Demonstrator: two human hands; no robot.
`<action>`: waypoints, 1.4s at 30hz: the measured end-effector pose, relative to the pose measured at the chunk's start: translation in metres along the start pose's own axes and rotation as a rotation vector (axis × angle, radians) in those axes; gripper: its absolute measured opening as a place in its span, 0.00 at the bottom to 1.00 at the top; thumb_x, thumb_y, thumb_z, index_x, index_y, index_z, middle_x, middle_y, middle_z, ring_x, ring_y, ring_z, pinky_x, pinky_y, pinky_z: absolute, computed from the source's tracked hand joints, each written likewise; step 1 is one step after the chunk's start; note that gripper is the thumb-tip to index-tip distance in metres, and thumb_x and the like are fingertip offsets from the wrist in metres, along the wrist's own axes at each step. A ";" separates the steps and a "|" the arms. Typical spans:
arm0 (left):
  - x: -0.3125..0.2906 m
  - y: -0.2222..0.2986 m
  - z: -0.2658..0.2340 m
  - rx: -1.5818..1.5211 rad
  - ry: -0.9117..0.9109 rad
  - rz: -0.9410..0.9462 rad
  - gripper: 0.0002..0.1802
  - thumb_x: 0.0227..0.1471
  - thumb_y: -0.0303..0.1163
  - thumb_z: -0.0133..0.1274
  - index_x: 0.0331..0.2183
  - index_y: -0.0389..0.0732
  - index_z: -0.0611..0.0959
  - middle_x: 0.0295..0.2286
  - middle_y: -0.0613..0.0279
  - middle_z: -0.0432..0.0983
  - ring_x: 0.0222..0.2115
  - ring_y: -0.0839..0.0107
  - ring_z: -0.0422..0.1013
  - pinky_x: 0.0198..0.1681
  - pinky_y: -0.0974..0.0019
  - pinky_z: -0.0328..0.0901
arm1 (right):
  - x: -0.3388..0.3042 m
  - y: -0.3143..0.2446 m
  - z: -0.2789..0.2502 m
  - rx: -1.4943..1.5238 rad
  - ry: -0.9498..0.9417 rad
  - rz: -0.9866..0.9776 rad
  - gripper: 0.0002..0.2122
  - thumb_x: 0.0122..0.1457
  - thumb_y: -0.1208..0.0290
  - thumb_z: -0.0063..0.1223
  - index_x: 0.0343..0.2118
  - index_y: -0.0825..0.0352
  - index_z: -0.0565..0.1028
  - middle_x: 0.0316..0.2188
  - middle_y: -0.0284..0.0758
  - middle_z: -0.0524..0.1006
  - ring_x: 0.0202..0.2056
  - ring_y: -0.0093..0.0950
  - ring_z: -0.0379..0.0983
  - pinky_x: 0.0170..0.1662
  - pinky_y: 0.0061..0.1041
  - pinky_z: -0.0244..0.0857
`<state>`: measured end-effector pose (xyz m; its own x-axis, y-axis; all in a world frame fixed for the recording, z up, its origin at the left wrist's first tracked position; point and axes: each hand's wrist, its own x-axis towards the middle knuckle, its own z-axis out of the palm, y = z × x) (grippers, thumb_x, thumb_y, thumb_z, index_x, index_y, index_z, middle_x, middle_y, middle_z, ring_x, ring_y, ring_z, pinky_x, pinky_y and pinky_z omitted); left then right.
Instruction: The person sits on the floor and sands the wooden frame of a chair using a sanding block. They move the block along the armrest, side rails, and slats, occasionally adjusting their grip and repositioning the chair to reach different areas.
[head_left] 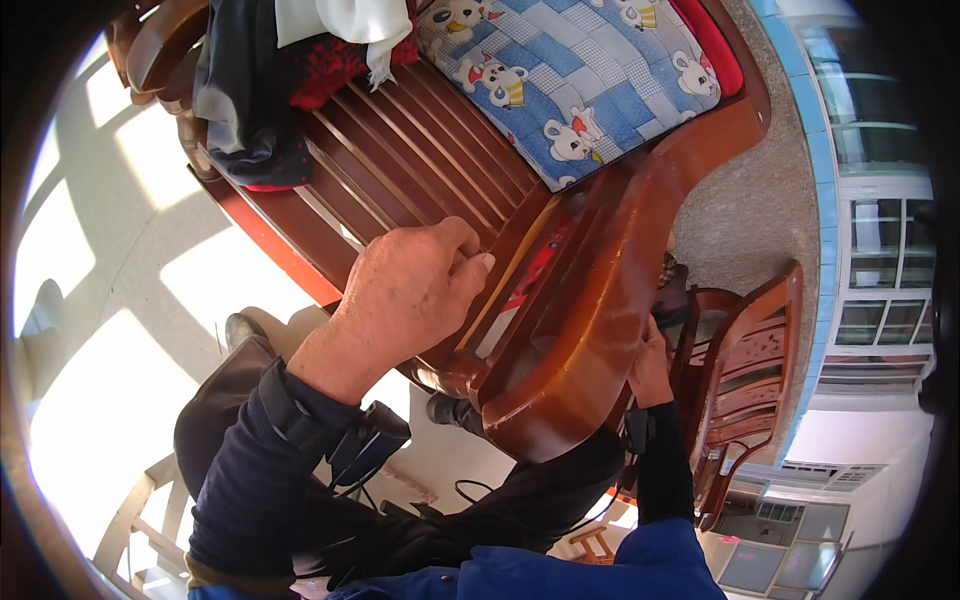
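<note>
My left hand [415, 285] hovers over the slatted seat of a reddish-brown wooden bench [430, 150], close to its armrest. Its thumb and fingers are pressed together. Whether something small is between them I cannot make out. My right hand [652, 362] is at the outer side of the curved wooden armrest [590, 345], seemingly against the wood, with its fingers partly hidden and in shadow. Behind the armrest rail, a red patterned piece [535, 268] shows through the gap. A blue patchwork cushion [590, 85] with cartoon bears leans on the backrest.
Dark and red clothes [250, 100] and a white cloth [350, 25] lie over the bench's far left part. Another wooden chair [750, 370] stands at the right, near a blue-trimmed wall [800, 60]. A black case with cords [370, 445] is by my legs.
</note>
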<state>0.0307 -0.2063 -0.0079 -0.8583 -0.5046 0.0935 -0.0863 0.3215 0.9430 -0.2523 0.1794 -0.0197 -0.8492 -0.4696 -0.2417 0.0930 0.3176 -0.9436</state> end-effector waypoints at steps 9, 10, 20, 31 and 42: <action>0.005 -0.002 0.005 -0.008 0.027 0.064 0.12 0.62 0.34 0.58 0.40 0.35 0.86 0.26 0.48 0.84 0.29 0.52 0.83 0.37 0.53 0.75 | -0.032 -0.120 0.017 -0.054 0.103 -0.281 0.20 0.72 0.79 0.54 0.66 0.71 0.69 0.59 0.37 0.77 0.58 0.28 0.76 0.64 0.29 0.69; 0.006 -0.002 0.006 -0.010 0.020 0.064 0.11 0.62 0.34 0.58 0.40 0.35 0.86 0.26 0.48 0.84 0.29 0.52 0.83 0.37 0.53 0.75 | -0.032 -0.133 0.023 -0.064 0.071 -0.325 0.20 0.72 0.79 0.53 0.66 0.71 0.69 0.60 0.37 0.77 0.58 0.28 0.76 0.64 0.30 0.69; 0.011 -0.003 0.011 -0.034 -0.029 0.014 0.13 0.65 0.35 0.59 0.44 0.34 0.84 0.28 0.50 0.86 0.30 0.56 0.85 0.38 0.54 0.76 | 0.000 -0.197 0.118 -0.126 -0.165 -0.484 0.22 0.72 0.75 0.57 0.66 0.70 0.68 0.59 0.36 0.77 0.60 0.27 0.73 0.65 0.30 0.67; 0.026 0.010 0.065 -0.413 -0.283 0.011 0.51 0.63 0.51 0.66 0.74 0.41 0.57 0.62 0.41 0.72 0.60 0.51 0.75 0.65 0.55 0.68 | -0.025 -0.161 0.170 -0.806 -0.404 -0.668 0.25 0.62 0.79 0.63 0.62 0.69 0.72 0.57 0.43 0.77 0.59 0.37 0.75 0.64 0.34 0.66; 0.038 0.004 0.099 -0.890 -0.269 -0.098 0.36 0.63 0.24 0.65 0.67 0.36 0.67 0.55 0.59 0.76 0.56 0.71 0.73 0.62 0.65 0.69 | -0.025 -0.158 0.119 -0.921 -0.422 -0.771 0.33 0.59 0.63 0.68 0.66 0.69 0.70 0.66 0.47 0.69 0.67 0.48 0.66 0.70 0.43 0.59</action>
<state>-0.0527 -0.1449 -0.0326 -0.9656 -0.2584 0.0285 0.1591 -0.5007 0.8509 -0.1841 0.0423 0.1088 -0.2751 -0.9577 0.0845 -0.8871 0.2190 -0.4063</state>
